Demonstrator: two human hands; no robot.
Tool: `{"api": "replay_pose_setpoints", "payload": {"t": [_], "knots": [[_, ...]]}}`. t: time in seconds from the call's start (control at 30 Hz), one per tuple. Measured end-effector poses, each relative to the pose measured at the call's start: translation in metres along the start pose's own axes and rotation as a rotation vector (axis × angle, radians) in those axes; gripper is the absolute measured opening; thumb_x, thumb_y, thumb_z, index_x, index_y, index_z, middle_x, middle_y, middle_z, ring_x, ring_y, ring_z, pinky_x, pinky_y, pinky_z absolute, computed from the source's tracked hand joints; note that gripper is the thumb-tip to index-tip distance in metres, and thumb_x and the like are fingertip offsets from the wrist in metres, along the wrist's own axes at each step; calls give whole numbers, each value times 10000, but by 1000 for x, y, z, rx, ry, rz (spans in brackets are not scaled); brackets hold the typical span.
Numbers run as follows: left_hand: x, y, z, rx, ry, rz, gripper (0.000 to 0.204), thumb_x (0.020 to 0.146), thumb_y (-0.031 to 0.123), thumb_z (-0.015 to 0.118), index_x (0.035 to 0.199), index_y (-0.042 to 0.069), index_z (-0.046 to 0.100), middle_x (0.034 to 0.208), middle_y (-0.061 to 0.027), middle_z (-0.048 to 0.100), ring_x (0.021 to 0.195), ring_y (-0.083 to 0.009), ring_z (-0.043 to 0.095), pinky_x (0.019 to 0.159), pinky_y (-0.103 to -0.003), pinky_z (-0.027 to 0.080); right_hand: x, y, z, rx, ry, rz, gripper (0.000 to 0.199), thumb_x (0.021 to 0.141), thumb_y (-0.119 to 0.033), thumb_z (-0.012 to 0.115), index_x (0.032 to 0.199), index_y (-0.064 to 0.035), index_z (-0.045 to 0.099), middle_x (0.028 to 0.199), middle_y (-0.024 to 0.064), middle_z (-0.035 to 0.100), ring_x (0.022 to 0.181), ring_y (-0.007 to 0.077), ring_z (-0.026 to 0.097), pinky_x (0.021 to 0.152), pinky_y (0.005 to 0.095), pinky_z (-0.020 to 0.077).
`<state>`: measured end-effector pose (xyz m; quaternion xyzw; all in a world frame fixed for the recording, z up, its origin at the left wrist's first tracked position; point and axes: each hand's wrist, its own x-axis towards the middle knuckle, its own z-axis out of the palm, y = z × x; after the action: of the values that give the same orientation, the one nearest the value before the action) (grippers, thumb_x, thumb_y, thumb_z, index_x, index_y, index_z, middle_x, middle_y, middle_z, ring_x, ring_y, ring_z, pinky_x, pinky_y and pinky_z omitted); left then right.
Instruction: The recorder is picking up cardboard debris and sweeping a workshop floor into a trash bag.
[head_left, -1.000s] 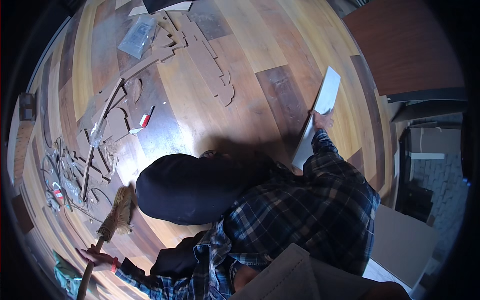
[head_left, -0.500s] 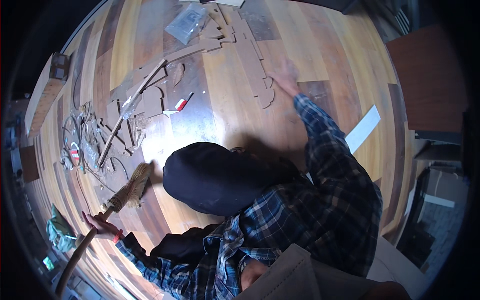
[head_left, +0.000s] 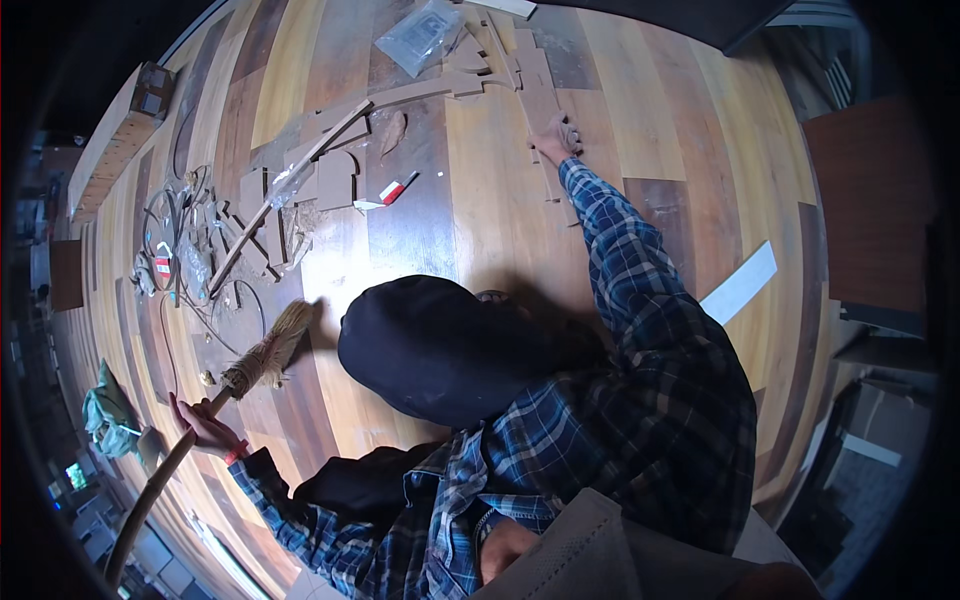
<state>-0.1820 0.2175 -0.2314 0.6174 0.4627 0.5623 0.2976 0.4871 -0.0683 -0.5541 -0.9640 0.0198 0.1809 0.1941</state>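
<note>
Head view showed my right hand (head_left: pixel 556 134) had swung from the white strip (head_left: pixel 738 284) at three o'clock up to one o'clock, and now lay flat, fingers spread, on the long brown cardboard cutout piece (head_left: pixel 541 110); it pressed rather than gripped. That suggested I had moved on to gathering the flat shapes. The piece was thin, notched and pale brown, lying among similar scraps on the wooden plank floor (head_left: pixel 640 150). My left hand (head_left: pixel 205 425), at eight o'clock, was closed round the wooden handle of the straw-bristled broom (head_left: pixel 262 357), as before.
</note>
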Motion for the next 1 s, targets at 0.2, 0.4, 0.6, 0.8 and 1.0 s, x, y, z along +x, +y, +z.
{"api": "replay_pose_setpoints", "payload": {"t": [0.2,0.4,0.6,0.8,1.0], "knots": [[-1,-2,9,-30,-33,28,348,957,196,556,1252,12,582,657,46,356,561,-57,343,559,-219,376,-2,16,-16,-49,13,-78,1207,534,-437,851,1462,-18,203,1368,250,385,1283,424,354,1018,586,264],[-10,11,11,19,1,42,347,961,229,556,1243,32,593,640,61,305,558,-56,306,547,-215,349,4,-9,-11,-23,162,-155,1183,540,-504,838,1431,3,248,1352,212,409,1275,362,371,1031,545,274],[-18,12,14,-15,2,6,341,968,202,538,1260,33,583,624,62,321,549,-47,302,547,-215,333,18,-2,1,-67,211,-16,1074,561,-505,804,1382,-5,325,1332,237,433,1248,403,388,989,581,314],[-14,4,19,1,-21,27,331,970,180,533,1262,33,582,664,53,344,573,-51,311,551,-217,338,-15,73,-15,175,193,-125,990,577,-502,789,1325,7,385,1280,245,469,1242,406,398,1002,550,329],[1,-10,7,5,12,81,313,939,195,583,1183,3,629,673,28,370,565,-109,350,555,-249,359,-78,200,-80,281,263,-93,925,588,-539,781,1219,60,469,1188,268,537,1165,380,487,940,464,414]]}}
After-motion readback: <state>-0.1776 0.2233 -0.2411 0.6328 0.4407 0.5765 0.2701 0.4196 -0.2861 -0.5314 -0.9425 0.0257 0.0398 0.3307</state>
